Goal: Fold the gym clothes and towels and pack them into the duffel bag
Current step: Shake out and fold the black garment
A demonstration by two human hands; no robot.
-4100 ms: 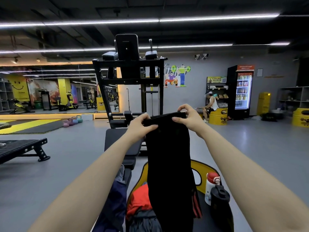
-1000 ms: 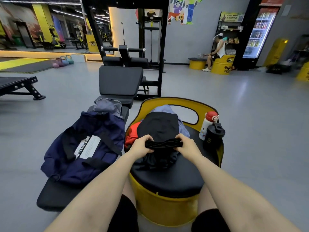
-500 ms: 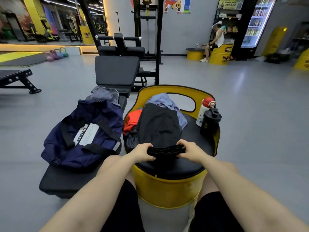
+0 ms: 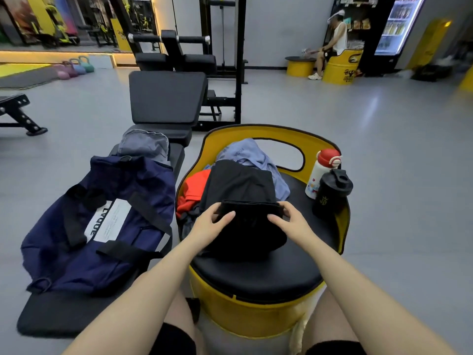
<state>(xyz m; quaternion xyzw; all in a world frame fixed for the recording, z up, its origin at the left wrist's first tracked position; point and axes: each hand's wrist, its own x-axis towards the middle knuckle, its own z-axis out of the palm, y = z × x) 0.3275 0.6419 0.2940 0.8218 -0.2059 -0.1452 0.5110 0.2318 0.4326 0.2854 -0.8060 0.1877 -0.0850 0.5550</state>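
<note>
A black garment (image 4: 240, 201) lies folded over on the yellow barrel seat (image 4: 256, 275). My left hand (image 4: 210, 222) grips its folded near edge at the left, and my right hand (image 4: 288, 220) grips that edge at the right. Behind the black garment lie an orange-red garment (image 4: 192, 193) and a pale blue garment (image 4: 248, 155). The navy duffel bag (image 4: 102, 226) rests on the black bench (image 4: 61, 316) to my left, with a grey folded cloth (image 4: 143, 144) just beyond it.
A white bottle with a red cap (image 4: 321, 172) and a black shaker bottle (image 4: 331, 194) stand on the seat's right side. A black weight machine (image 4: 184, 60) stands ahead. A seated person (image 4: 332, 42) is far back right. Grey floor surrounds the seat.
The black garment came down from arm's height onto the seat. Since half a second ago its gripped waist edge has been carried forward over the rest of it, making a fold.
</note>
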